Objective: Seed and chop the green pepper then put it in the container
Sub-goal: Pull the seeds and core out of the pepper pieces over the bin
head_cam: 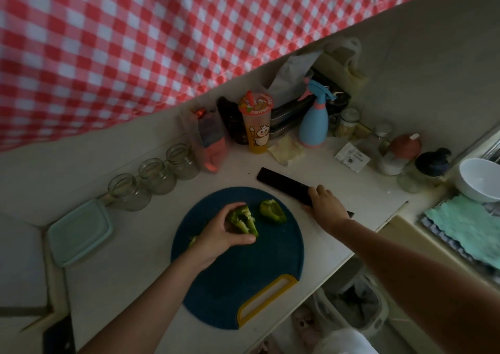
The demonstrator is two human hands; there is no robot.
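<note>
Two pepper pieces are sitting in play right now, so you're basically mid-seeding. Biggest thing first: the worktop (338,191) is carrying everything, and the round blue cutting board (238,267) is lying in the middle of it with its yellow handle slot pointing back toward you, probably so you can grab it later and tip the chopped bits off.

Off to the left, the lidded container (81,232) is waiting just beside the board, near enough for an easy transfer, I'd guess, but its lid is still on.

Your right hand (326,204) is resting on the knife (286,188), fingers curled down over the handle end. The dark blade is lying flat on the worktop, pointing away to the upper left, well off the board. Looks like it's parked there so it isn't in the way while you deal with the seeds.

Your left hand (224,232) is gripping one pepper half (244,221), fingers clamped around it, cut side facing up and showing the pale ribs. Its long axis is running diagonally, from upper left down to lower right. The other pepper half (273,211) is lying on the board just beside it, hollow side up.
</note>
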